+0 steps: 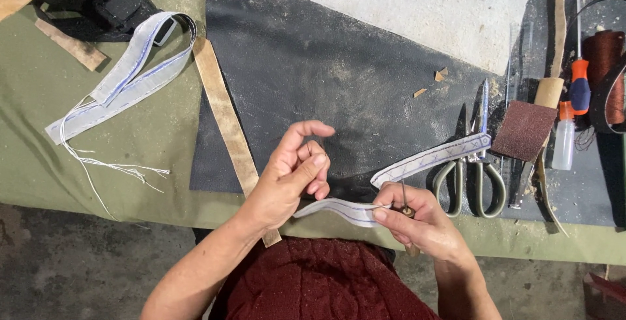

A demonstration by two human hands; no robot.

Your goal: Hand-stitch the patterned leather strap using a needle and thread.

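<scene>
Green-covered table (150, 144), black leather sheet (326, 79), scissors (473, 180), sanding block (523, 130), tan strip (225, 118)

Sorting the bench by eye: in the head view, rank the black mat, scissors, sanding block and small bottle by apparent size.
1. Black mat, by far the largest.
2. Scissors.
3. Sanding block.
4. Small bottle.
The scissors are longer, the block broader, so those two are close.

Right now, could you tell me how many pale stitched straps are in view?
2: one folded strap lies on the green cloth at upper left; the other strap is held between both hands, running right over the scissors.
</scene>
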